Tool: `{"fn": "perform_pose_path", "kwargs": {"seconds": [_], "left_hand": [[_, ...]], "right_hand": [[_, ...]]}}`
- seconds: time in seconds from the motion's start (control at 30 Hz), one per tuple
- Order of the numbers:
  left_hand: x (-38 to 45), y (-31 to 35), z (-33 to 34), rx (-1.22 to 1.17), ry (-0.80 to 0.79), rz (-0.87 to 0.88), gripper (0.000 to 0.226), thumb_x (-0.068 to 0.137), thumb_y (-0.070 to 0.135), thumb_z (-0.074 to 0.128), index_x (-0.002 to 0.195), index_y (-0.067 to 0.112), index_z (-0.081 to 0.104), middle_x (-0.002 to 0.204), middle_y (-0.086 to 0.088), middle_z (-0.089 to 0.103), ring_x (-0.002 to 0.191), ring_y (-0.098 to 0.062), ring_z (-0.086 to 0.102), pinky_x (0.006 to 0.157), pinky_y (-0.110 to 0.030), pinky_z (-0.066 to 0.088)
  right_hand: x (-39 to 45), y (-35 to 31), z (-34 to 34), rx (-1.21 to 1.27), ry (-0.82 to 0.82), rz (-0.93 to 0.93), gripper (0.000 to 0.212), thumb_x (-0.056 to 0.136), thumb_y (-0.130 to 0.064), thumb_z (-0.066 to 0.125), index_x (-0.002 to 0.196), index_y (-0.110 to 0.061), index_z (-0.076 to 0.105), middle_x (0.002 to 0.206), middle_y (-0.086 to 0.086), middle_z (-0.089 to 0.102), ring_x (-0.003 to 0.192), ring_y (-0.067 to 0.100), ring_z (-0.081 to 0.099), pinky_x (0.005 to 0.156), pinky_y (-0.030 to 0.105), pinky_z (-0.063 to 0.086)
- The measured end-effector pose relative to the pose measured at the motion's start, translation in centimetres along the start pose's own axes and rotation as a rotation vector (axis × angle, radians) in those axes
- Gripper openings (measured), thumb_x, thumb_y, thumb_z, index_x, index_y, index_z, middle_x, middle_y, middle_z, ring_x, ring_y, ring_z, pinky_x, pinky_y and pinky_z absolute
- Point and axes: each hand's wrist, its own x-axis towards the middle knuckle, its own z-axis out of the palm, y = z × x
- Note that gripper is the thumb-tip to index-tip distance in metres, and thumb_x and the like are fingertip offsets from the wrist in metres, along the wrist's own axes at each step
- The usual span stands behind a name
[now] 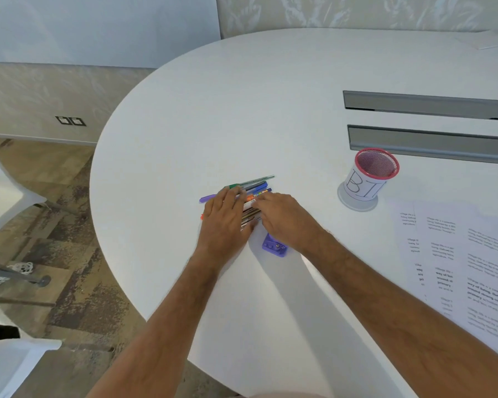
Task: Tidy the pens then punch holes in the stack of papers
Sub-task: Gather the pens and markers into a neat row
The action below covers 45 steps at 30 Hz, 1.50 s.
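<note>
Both hands are working the pens (252,196), which are lying in a loose row towards the left edge of the table (270,96). The left hand (224,218) is lying flat on them, fingers fairly straight, while the right hand (282,216) is curling over the other end; can't tell if it's actually gripping any. I'd squeeze them into one bundle first, then carry it over to the mesh pen cup (367,179). The papers (457,254) are sitting at the right edge, and the purple hole punch (274,246) is just beside the right wrist.

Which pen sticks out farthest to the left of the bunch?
The purple pen; its tip pokes out beyond the left hand, unlike the rest.
</note>
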Motion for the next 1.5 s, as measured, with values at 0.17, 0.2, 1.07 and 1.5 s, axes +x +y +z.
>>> {"fn": "perform_pose_path", "kwargs": {"seconds": [0.17, 0.2, 1.07, 1.5], "left_hand": [[2.6, -1.5, 1.3, 0.022, -0.356, -0.030, 0.095, 0.100, 0.067, 0.047, 0.166, 0.004, 0.020, 0.176, -0.011, 0.014, 0.162, -0.033, 0.012, 0.129, -0.051, 0.013], [3.1, -1.9, 1.7, 0.057, -0.399, -0.026, 0.100, 0.098, 0.073, 0.040, 0.167, 0.007, 0.013, 0.177, -0.008, 0.007, 0.163, -0.031, 0.007, 0.130, -0.052, 0.008], [4.3, -7.5, 1.6, -0.028, -0.485, -0.163, 0.087, 0.105, 0.062, 0.034, 0.169, 0.012, 0.002, 0.178, -0.004, -0.001, 0.164, -0.027, -0.005, 0.132, -0.048, 0.001], [4.3, -7.5, 1.0, -0.020, -0.487, -0.184, 0.090, 0.102, 0.064, 0.035, 0.169, 0.013, 0.003, 0.178, -0.002, -0.001, 0.163, -0.029, -0.005, 0.131, -0.051, 0.000]], "right_hand": [[1.6, 0.2, 0.2, 0.136, -0.090, 0.007, 0.038, 0.097, -0.004, 0.058, 0.133, -0.017, 0.065, 0.138, 0.003, 0.066, 0.118, 0.026, 0.065, 0.092, 0.036, 0.052], [1.8, 0.3, 0.3, 0.151, -0.105, 0.006, 0.040, 0.097, -0.004, 0.059, 0.135, -0.017, 0.064, 0.139, 0.004, 0.066, 0.118, 0.026, 0.066, 0.092, 0.036, 0.053], [7.3, -2.7, 1.2, 0.179, -0.219, -0.123, 0.051, 0.100, 0.007, 0.048, 0.150, -0.005, 0.053, 0.162, 0.015, 0.045, 0.147, 0.031, 0.046, 0.115, 0.044, 0.042], [5.1, -2.0, 0.8, 0.158, -0.014, -0.082, 0.055, 0.111, -0.020, 0.037, 0.163, -0.005, 0.029, 0.172, 0.013, 0.027, 0.160, 0.027, 0.021, 0.130, 0.041, 0.008]]}}
